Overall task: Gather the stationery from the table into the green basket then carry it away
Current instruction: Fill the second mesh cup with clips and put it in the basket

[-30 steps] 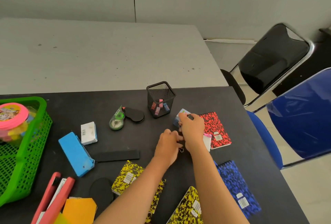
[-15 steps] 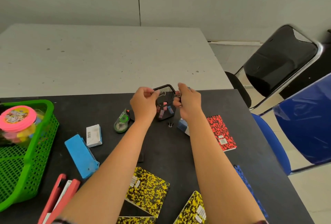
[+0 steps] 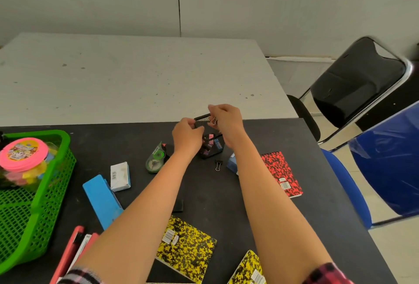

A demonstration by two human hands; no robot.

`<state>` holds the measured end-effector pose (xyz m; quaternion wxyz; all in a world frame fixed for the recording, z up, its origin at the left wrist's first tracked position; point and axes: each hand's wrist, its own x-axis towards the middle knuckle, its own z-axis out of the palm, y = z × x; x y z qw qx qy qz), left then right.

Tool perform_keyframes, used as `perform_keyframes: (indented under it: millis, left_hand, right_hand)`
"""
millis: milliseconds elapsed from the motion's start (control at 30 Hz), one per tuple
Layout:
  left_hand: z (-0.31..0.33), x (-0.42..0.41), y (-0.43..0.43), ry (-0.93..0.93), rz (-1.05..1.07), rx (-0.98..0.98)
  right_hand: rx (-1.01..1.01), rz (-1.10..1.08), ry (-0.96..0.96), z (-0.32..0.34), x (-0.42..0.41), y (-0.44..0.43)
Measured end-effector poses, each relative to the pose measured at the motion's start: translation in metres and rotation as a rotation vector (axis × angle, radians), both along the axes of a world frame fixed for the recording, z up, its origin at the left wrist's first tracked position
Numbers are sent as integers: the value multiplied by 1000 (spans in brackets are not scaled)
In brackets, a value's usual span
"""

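1. Two hands are meeting at the mesh pen cup [image 3: 212,148], which is sitting toward the far edge of the black surface [image 3: 204,193]; I'm following from the head view.
2. The left hand [image 3: 187,135] is gripping the cup's rim on its left side, fingers curled over the mesh.
3. The right hand [image 3: 226,122] is pinching a small metal clip [image 3: 213,121] between thumb and fingers just above the cup's mouth. Only its wire loops are showing.
4. I'm making out pink and blue pieces inside the cup, too small to name, and I can't tell whether the cup is upright or tipped.
5. A binder clip [image 3: 218,165] is lying loose on the surface just in front of the cup.
6. The green basket [image 3: 59,177] is waiting at the left edge, well apart from both hands, and it's carrying a clear jar with a pink lid [image 3: 23,154].
7. Between basket and cup I'm seeing a blue case [image 3: 101,199], a white box [image 3: 120,176] just beside it, and a green correction tape roller [image 3: 156,157].
8. A red notebook [image 3: 281,173] is lying right of the right forearm.
9. A yellow notebook [image 3: 186,247] is lying between the forearms near the front edge, and a second yellow one [image 3: 247,270] is poking out by the right forearm.
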<state>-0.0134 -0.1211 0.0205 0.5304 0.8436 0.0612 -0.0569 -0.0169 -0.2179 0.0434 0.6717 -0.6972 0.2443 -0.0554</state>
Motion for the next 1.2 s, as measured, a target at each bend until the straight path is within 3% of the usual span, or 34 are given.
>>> perform_keyframes:
  millis: [100,300,400,500,633,767,833,933,1067,1200]
  left_hand:
    - [-3,-3,0,24,-61,-16]
    - [-4,-4,3,24,-100,-13]
    - [-5,-6,4,9,-106,-17]
    - [-6,-6,5,13,-98,-32]
    - [-7,-9,5,-8,-112,6]
    - [-5,-13,5,-1,-136,13]
    - [-3,-14,5,-4,-147,15]
    - [-2,-13,6,-8,-150,22]
    - [-2,-12,7,3,-150,32]
    - [-1,-14,6,-8,-149,27]
  right_hand:
    - [-324,121,10,-5,1,3]
    - [-557,202,-25,5,-11,2]
    - [-585,-31,-76,7,-28,2]
    - [-545,-343,65,-10,-51,10]
    - [-694,69,489,-45,-65,29]
    - [-899,315,581,-63,-70,36]
    - [-915,304,570,-64,-70,36]
    - [-777,95,499,-55,-70,34]
    - [-506,-320,139,-26,-71,29]
    - [-442,-290,-24,-7,-49,24]
